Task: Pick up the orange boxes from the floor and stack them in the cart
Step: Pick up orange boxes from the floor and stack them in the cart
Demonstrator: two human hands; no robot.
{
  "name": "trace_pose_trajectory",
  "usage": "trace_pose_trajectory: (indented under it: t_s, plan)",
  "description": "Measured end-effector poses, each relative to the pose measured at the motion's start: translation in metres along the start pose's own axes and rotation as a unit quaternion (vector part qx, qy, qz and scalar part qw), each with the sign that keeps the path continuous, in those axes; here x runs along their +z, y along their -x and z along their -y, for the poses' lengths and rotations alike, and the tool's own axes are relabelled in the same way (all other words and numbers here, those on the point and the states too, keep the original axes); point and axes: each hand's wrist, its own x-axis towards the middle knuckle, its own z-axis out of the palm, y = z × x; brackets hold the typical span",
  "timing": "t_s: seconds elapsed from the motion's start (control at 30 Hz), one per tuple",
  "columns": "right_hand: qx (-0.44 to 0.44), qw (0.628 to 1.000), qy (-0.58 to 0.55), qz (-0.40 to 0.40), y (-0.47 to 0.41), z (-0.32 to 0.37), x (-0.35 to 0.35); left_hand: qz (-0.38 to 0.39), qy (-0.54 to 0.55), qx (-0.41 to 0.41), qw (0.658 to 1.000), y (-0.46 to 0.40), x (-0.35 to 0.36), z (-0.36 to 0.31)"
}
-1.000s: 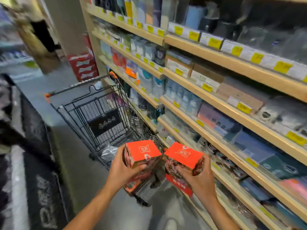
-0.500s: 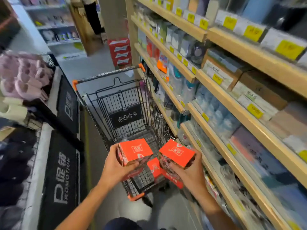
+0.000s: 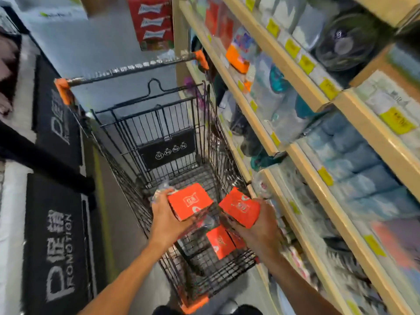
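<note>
Both hands hang over the wire cart (image 3: pixel 127 178), each grasping one orange box; the left hand (image 3: pixel 167 218) wraps the left box (image 3: pixel 189 201) from its outer side, the right hand (image 3: pixel 259 226) cups the right box (image 3: pixel 239 206), which tilts inward; tops bright orange with white logos, sides wrapped in printed film; a third box (image 3: pixel 219 243) lies below them in the basket; three boxes counted, two held.

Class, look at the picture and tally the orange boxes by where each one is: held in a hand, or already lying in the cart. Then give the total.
Held in the left hand: 1, the left box
Held in the right hand: 1, the right box
Lying in the cart: 1 plainly visible, the bottom box
Total: 3
</note>
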Motion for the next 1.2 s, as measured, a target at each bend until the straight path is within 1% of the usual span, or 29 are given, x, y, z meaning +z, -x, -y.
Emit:
trace_pose_trajectory:
  t_s: [0.07, 0.2, 0.33, 0.47, 0.6, 0.7, 0.8, 0.9, 0.97, 1.03, 1.2]
  plan:
    - [0.023, 0.999, 0.032, 0.006, -0.016, -0.016, 0.023, 0.009, -0.039, -0.004, 0.999, -0.027, 0.006, 0.022]
    - [0.068, 0.994, 0.073, 0.034, -0.055, -0.046, 0.062, 0.051, -0.109, -0.024, 0.992, -0.07, 0.019, 0.06]
    - [0.036, 0.993, 0.096, 0.063, -0.092, -0.076, 0.098, 0.055, -0.141, -0.041, 0.988, -0.093, 0.035, 0.087]
    - [0.02, 0.991, 0.115, 0.072, -0.116, -0.113, 0.136, 0.042, -0.172, -0.056, 0.983, -0.108, 0.055, 0.12]
    - [0.007, 0.98, 0.18, 0.08, -0.116, -0.144, 0.168, 0.038, -0.158, -0.075, 0.984, -0.109, 0.073, 0.144]
    - [0.035, 0.97, 0.218, 0.098, -0.092, -0.175, 0.178, 0.032, -0.147, -0.077, 0.986, -0.106, 0.082, 0.159]
    - [0.096, 0.96, 0.237, 0.116, -0.058, -0.204, 0.177, 0.039, -0.167, -0.084, 0.982, -0.102, 0.09, 0.172]
    - [0.126, 0.956, 0.246, 0.097, -0.043, -0.211, 0.178, 0.021, -0.163, -0.118, 0.979, -0.1, 0.098, 0.17]
    - [0.124, 0.954, 0.254, 0.097, -0.044, -0.209, 0.179, 0.013, -0.158, -0.157, 0.975, -0.101, 0.102, 0.168]
    - [0.114, 0.957, 0.25, 0.098, -0.047, -0.205, 0.178, 0.011, -0.148, -0.195, 0.97, -0.103, 0.108, 0.169]
    - [0.121, 0.972, 0.174, 0.103, -0.055, -0.193, 0.166, -0.012, -0.084, -0.244, 0.966, -0.101, 0.134, 0.16]
